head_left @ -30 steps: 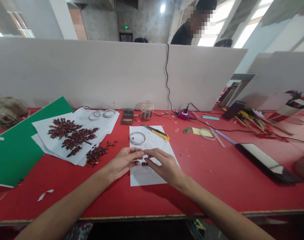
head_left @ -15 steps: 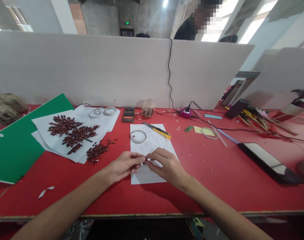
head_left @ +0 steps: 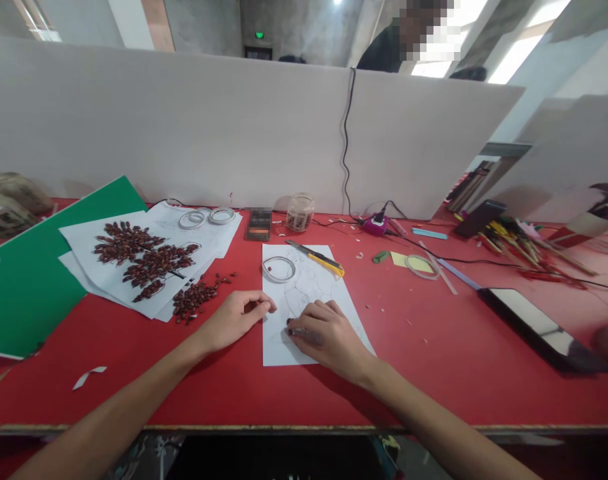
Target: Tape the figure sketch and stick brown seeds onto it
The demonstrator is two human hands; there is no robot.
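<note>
My right hand (head_left: 329,337) is over the white sheet with a pencil drawing (head_left: 347,310), its fingertips pinched on a small dark brown seed (head_left: 289,324) close to the paper. Left of it, my left hand (head_left: 239,320) is held with curled fingers and thumb close together; nothing shows between them. Beside that hand lies a loose pile of brown seeds (head_left: 191,301). A ring of pale tape (head_left: 279,269) lies on the sheet with one small seed inside it. A yellow utility knife (head_left: 321,261) rests across the sheet's upper right part.
Seeds form a branching leaf pattern (head_left: 157,263) on papers at left, over a green board (head_left: 29,293). Behind stand a phone-like device (head_left: 259,225) and a glass jar (head_left: 300,213). A purple power adapter (head_left: 375,225) and a black-edged tablet (head_left: 529,323) lie right.
My hands, which met over the sheet, are apart. The left has drawn back leftward; the right has lowered slightly to the paper with the seed. The view has shifted a little.
</note>
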